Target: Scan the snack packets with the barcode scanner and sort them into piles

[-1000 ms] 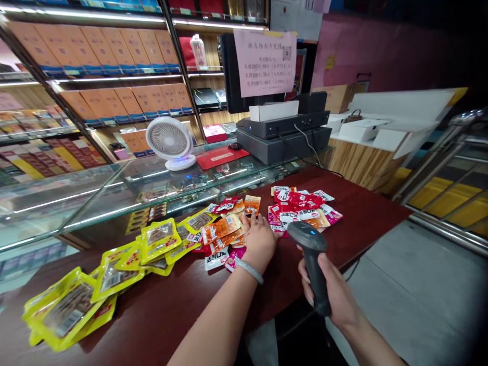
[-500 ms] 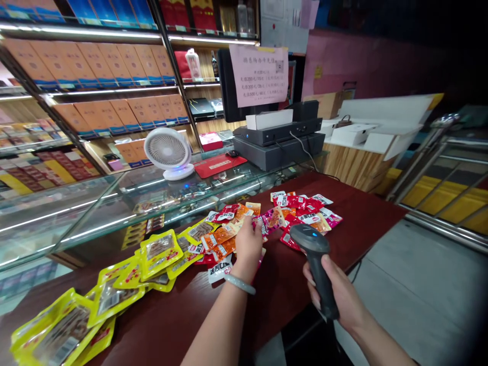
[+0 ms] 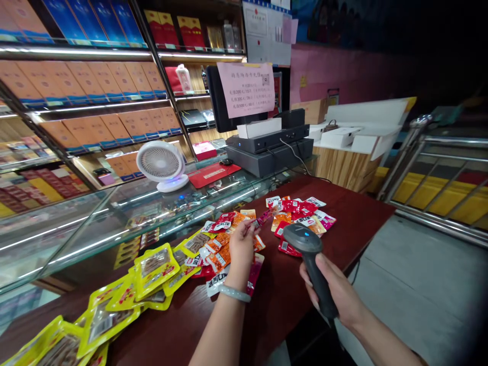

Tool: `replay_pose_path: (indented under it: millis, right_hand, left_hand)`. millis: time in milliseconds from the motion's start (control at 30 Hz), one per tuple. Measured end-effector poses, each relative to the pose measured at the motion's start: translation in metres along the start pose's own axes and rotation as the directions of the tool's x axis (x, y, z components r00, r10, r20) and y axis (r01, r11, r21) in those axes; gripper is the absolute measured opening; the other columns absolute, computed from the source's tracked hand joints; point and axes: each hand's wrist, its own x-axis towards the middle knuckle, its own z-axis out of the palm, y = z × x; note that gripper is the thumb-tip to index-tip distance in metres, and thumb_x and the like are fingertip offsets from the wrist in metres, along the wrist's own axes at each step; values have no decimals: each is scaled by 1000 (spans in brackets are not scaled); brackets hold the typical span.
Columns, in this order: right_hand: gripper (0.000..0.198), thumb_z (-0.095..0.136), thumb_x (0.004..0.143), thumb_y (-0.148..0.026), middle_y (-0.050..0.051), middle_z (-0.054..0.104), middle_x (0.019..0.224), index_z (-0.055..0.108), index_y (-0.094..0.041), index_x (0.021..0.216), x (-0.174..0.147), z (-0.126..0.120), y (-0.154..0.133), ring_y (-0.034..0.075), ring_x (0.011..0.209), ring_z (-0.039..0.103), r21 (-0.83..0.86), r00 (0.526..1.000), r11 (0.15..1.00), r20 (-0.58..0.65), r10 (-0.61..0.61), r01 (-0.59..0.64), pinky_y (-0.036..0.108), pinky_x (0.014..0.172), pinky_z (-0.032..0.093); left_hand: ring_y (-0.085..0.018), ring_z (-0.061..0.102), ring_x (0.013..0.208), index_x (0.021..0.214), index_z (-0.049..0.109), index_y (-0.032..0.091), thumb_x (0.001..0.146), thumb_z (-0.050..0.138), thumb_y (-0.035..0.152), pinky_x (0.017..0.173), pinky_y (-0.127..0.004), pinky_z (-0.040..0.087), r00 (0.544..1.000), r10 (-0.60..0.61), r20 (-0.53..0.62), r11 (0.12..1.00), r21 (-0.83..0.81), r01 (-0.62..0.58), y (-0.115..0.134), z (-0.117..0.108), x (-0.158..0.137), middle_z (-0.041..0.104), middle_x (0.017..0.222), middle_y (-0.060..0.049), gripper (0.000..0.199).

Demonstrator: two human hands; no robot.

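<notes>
Between its fingertips my left hand (image 3: 243, 245) pinches a small purple-pink snack packet (image 3: 264, 217), tilted up over the dark red table (image 3: 282, 300). My right hand (image 3: 335, 284) is wrapped round the handle of a black barcode scanner (image 3: 304, 240), whose head carries a small blue light. Ahead of the scanner lies a pile of red, orange and white snack packets (image 3: 297, 207). Another group of orange and red packets (image 3: 219, 249) is beside and partly behind my left hand. Yellow-edged snack packets (image 3: 154, 267) overlap in a row toward the near left.
Behind the table runs a glass display counter (image 3: 118, 208) bearing a white fan (image 3: 160, 162), a red mat (image 3: 213, 174) and a dark cash register (image 3: 270, 147). A metal railing (image 3: 404, 157) stands at the right. Shelves of boxes (image 3: 95, 81) line the back left.
The packet in my left hand has turned from showing its printed face to nearly edge-on. The camera view has shifted a little. My right hand keeps holding the scanner.
</notes>
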Motion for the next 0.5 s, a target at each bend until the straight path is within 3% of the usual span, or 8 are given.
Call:
replay_pose_path:
  millis: [100,167,300,400,500]
  right_hand:
    - [47,51,85,-67,-6,50,49,48,-21,74,1,1,0,8,31,44,1,1000,1000,3,-1,1,18,31,34]
    - [47,50,86,-66,-6,50,49,47,-21,74,1,1,-1,8,31,44,-1,1000,1000,0,-5,5,18,31,34]
    - [45,48,89,-63,-6,50,48,48,-21,73,1,2,-2,7,31,44,-5,1000,1000,-4,-18,18,17,32,34]
    - [45,47,90,-62,-5,52,49,48,-21,73,1,2,-3,7,31,44,2,1000,1000,-9,-15,15,17,32,34]
    - [46,46,90,-62,-5,52,50,48,-20,72,0,2,-3,7,31,44,0,1000,1000,-1,-1,1,17,32,34]
  left_hand:
    - [-17,67,98,93,68,17,81,55,21,88,-32,52,994,106,5,990,88,-106,-3,-1,4,71,108,-9,18]
    - [-18,63,109,89,70,17,80,55,19,98,-33,47,984,180,17,966,185,-180,-4,-2,4,68,118,-9,17]
    - [-20,64,106,81,72,18,85,53,31,97,-35,48,980,198,37,938,282,-200,-3,-3,2,71,112,-8,23]
    - [-18,67,96,98,69,17,83,55,26,88,-32,53,994,108,20,975,191,-110,-4,-1,2,71,106,-8,22]
    - [-15,68,91,127,55,18,80,54,14,82,-28,55,997,79,1,997,12,-79,-5,1,2,66,114,-10,47]
